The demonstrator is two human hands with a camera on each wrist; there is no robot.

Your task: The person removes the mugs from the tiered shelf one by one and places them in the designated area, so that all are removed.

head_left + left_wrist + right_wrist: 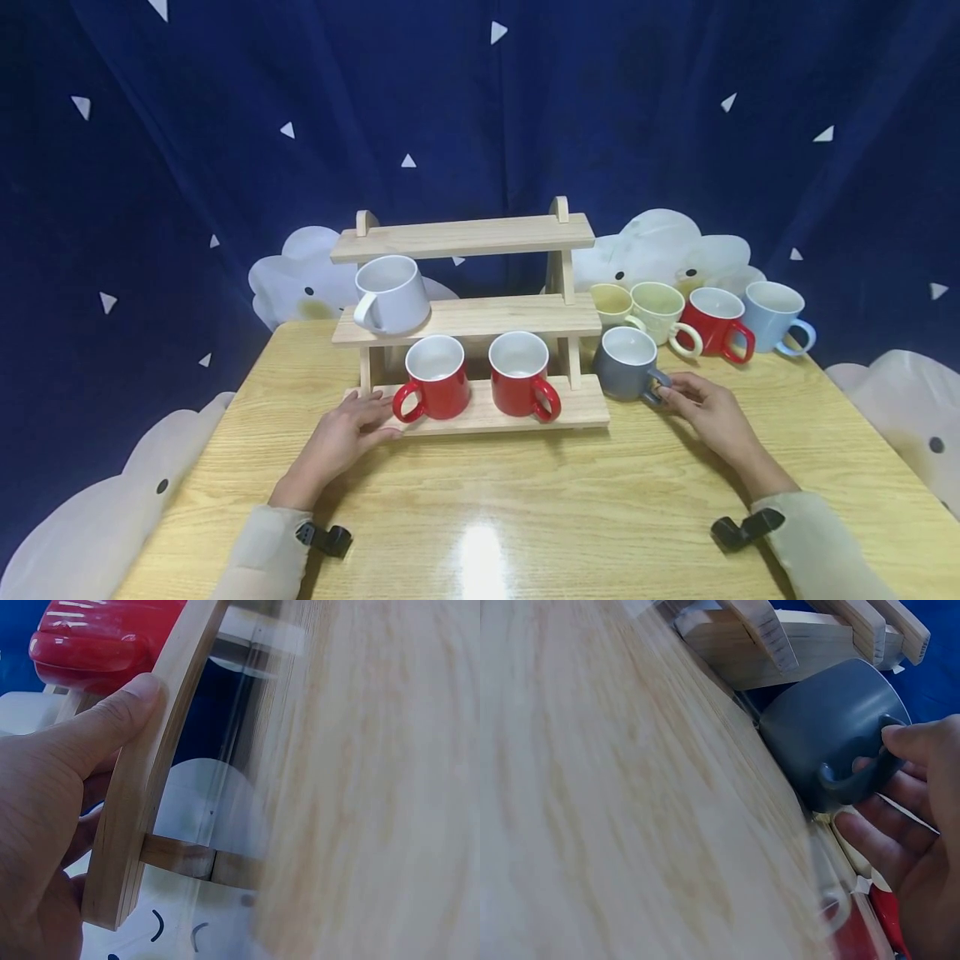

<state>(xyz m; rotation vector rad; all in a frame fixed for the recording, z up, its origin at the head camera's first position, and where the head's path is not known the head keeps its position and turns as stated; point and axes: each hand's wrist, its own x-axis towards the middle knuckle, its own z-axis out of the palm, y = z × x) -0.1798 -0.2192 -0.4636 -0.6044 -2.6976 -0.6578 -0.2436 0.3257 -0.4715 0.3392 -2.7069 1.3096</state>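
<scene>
My left hand [352, 433] holds the left end of the bottom board of a three-tier wooden shelf [480, 237]. In the left wrist view the thumb lies on the board [139, 795] and the fingers go round behind it. At the shelf's right side, my right hand [708, 412] pinches the handle of a dark grey mug [626, 367]. The right wrist view shows thumb and fingertips at that handle [855, 780]. On the bottom board stand a red mug [444, 396] and a second red mug [517, 390]. A white mug [393, 302] sits on the middle board's left end.
Behind the grey mug stand a yellow mug [611, 302], partly hidden, a pale yellow-green mug [657, 312], a red mug [708, 327] and a light blue mug [768, 321]. All rest on a wooden table [570, 517] before a dark blue curtain [450, 92].
</scene>
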